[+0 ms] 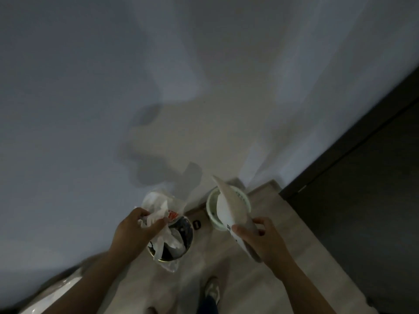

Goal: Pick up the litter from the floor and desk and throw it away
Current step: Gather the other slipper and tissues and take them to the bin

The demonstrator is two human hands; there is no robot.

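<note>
Wooden floor (226, 279) meets a pale wall (204, 87) in dim light. The left hand (136, 232) grips crumpled white litter (158, 214), directly above a dark round bin (187, 232). The right hand (260, 241) pinches a flat white paper sheet (229, 207), whose far end reaches over a pale green basket (209, 207).

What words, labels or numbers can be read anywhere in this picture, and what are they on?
No text here can be read as words.
Flat white packet in the right hand: dark print near the thumb, too blurred to read.
Red patch in the crumpled litter gripped by the left hand: maybe a label, too blurred to read.
</note>
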